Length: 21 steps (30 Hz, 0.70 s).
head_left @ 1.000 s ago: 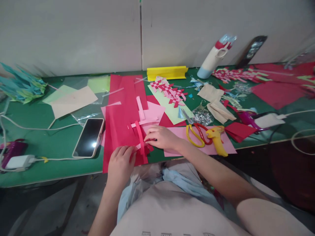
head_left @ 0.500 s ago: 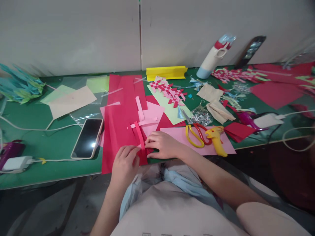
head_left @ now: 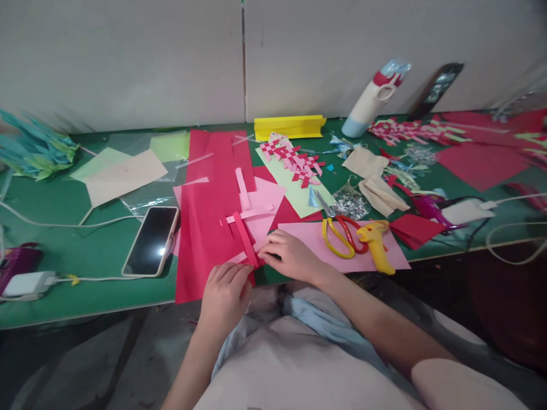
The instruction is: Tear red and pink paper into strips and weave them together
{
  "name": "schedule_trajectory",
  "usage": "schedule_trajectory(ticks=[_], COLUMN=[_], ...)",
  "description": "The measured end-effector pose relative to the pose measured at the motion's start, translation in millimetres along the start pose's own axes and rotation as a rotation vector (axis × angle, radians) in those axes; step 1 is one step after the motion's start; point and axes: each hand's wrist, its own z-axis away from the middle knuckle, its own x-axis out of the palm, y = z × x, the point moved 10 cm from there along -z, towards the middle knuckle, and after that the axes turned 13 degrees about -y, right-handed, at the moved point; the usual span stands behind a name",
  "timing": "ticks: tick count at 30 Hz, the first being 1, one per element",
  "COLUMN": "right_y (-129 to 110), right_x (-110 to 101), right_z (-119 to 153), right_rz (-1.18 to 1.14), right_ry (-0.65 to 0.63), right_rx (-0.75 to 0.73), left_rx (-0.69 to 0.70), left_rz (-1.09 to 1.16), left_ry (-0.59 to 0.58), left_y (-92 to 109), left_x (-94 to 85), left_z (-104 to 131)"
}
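My left hand (head_left: 226, 290) is at the table's front edge, its fingers pinched at the lower end of a red paper strip (head_left: 244, 236). To its right, my right hand (head_left: 290, 253) has its fingertips closed on the end of a thin pink strip (head_left: 238, 258) that passes by the red one. Another pink strip (head_left: 256, 213) lies across the red strip's upper end. A further pink strip (head_left: 243, 188) rests above, partly over a pink sheet (head_left: 273, 196). Large red paper (head_left: 205, 228) spreads beneath.
A phone (head_left: 151, 242) lies left of the red paper. Yellow-and-red-handled scissors (head_left: 339, 236) and a yellow glue gun (head_left: 376, 247) are on the right. Woven pink-red pieces (head_left: 294, 159), a bottle (head_left: 374, 102) and a yellow folded strip (head_left: 290, 127) stand or lie farther back.
My left hand has moved slightly right and down to the red strip's lower end. My right hand has shifted a little right. A pink strip now shows between the hands.
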Motion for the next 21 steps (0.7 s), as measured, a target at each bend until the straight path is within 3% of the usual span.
schedule_trajectory(ticks=[10, 14, 21], right_y=[12.6, 12.4, 21.2], right_x=[-4.4, -2.9, 3.2], right_z=[1.9, 0.5, 1.0], right_rz=[-0.01, -0.032, -0.236], right_ry=[0.052, 0.028, -0.016], right_rx=[0.286, 0.315, 0.443], left_rx=[0.089, 0.085, 0.084], left_rz=[-0.01, -0.013, 0.005], left_ry=[-0.047, -0.053, 0.015], left_y=[15.5, 14.1, 16.4], left_x=[4.8, 6.5, -0.9], left_z=[-0.9, -0.9, -2.7])
